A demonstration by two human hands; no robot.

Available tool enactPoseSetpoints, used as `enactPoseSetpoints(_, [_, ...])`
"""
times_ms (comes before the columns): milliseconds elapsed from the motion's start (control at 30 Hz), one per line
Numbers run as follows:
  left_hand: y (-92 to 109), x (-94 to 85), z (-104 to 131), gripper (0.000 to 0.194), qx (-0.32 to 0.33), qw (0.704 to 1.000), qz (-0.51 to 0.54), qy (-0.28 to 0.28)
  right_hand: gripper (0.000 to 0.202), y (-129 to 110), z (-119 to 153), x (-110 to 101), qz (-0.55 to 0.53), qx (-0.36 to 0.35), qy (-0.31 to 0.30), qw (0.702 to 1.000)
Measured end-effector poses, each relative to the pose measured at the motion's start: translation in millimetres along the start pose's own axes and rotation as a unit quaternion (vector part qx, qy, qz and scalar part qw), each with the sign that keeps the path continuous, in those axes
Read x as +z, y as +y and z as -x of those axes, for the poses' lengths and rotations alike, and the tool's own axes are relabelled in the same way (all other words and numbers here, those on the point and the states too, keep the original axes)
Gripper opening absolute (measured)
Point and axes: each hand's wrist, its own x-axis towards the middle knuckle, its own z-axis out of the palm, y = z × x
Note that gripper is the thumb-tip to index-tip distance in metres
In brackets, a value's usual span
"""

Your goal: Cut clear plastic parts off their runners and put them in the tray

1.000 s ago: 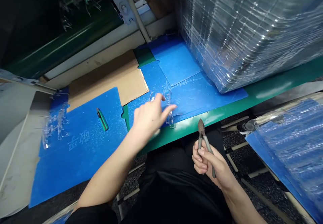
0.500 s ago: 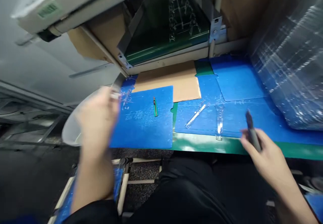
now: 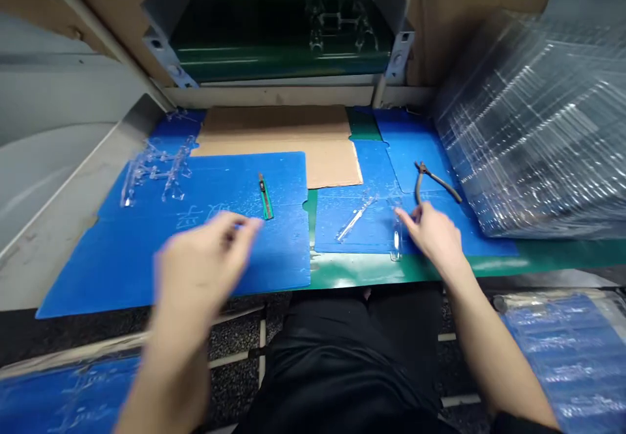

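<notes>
My left hand (image 3: 210, 255) is blurred above the blue sheet (image 3: 283, 258), its fingers curled and whatever they may hold too smeared to tell. Just beyond its fingertips lies a green cutter (image 3: 265, 197). My right hand (image 3: 433, 232) is at a clear plastic piece (image 3: 396, 235) near the table's front edge, with thumb and fingers around its upper end. Open-handled pliers (image 3: 435, 178) lie right behind that hand. Left of it rests a second clear piece (image 3: 356, 219), set at a slant.
A clear branched plastic frame (image 3: 159, 170) lies at the left. Brown cardboard (image 3: 278, 128) is at the back. Stacked clear trays (image 3: 548, 134) stand at the right. Above the back edge is a green belt (image 3: 278, 56) carrying more clear parts.
The pliers have left my right hand and lie on the table. That hand has moved left to the clear piece. My left hand has come in from the far left, over the blue sheet.
</notes>
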Motion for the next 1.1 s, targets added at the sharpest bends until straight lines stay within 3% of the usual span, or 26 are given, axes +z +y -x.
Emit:
enactPoseSetpoints(100, [30.1, 60.8, 28.6, 0.033, 0.018, 0.968, 0.163, -0.192, 0.059, -3.2, 29.6, -6.8, -0.033, -0.01, -0.07, 0.997])
enactPoseSetpoints(167, [47.1, 87.9, 36.9, 0.031, 0.02, 0.932, 0.278, -0.233, 0.057, -14.7, 44.5, -18.8, -0.064, -0.024, -0.071, 0.995])
enactPoseSetpoints(233, [54.2, 98.8, 37.8, 0.032, 0.015, 0.887, 0.396, -0.238, 0.055, -40.4, 60.4, -31.7, -0.148, -0.065, -0.108, 0.981])
enactPoseSetpoints(267, [53.9, 98.8, 36.2, 0.039, 0.009, 0.853, 0.463, -0.241, 0.052, -58.6, 68.5, -36.3, -0.215, -0.1, -0.155, 0.959])
enactPoseSetpoints(367, [41.6, 84.8, 25.9, 0.048, -0.054, 0.738, 0.637, -0.216, 0.046, -125.1, 84.1, -37.5, -0.351, -0.205, -0.331, 0.852])
enactPoseSetpoints(433, [26.3, 69.4, 16.9, 0.044, -0.114, 0.697, 0.696, -0.127, 0.047, -168.9, 78.9, -29.7, -0.349, -0.265, -0.379, 0.815])
enactPoseSetpoints(467, [17.0, 61.1, 12.7, 0.041, -0.134, 0.687, 0.711, -0.07, 0.048, -188.6, 70.8, -24.3, -0.332, -0.292, -0.384, 0.81])
enactPoseSetpoints(567, [-13.9, 37.2, 5.3, 0.035, -0.156, 0.664, 0.729, 0.055, 0.048, -241.3, 31.8, -1.5, -0.243, -0.317, -0.306, 0.864])
enactPoseSetpoints(633, [-32.2, 24.9, 6.0, 0.034, -0.165, 0.655, 0.734, 0.073, 0.044, -273.3, 5.1, 21.7, -0.194, -0.295, -0.22, 0.909])
enactPoseSetpoints(767, [-49.8, 10.4, 15.2, 0.032, -0.191, 0.623, 0.754, 0.081, 0.043, -319.1, -20.6, 75.2, -0.164, -0.267, -0.171, 0.934])
enactPoseSetpoints(833, [-49.2, 5.4, 20.0, 0.032, -0.204, 0.608, 0.763, 0.084, 0.04, -328.5, -22.7, 94.4, -0.158, -0.258, -0.161, 0.939])
enactPoseSetpoints(933, [-42.1, -1.5, 23.9, 0.034, -0.214, 0.604, 0.764, 0.074, 0.035, -329.2, -24.6, 106.6, -0.157, -0.25, -0.157, 0.942])
enactPoseSetpoints(1100, [-29.1, -7.5, 21.9, 0.031, -0.208, 0.616, 0.758, 0.047, 0.046, -305.9, -30.5, 88.9, -0.189, -0.252, -0.159, 0.936])
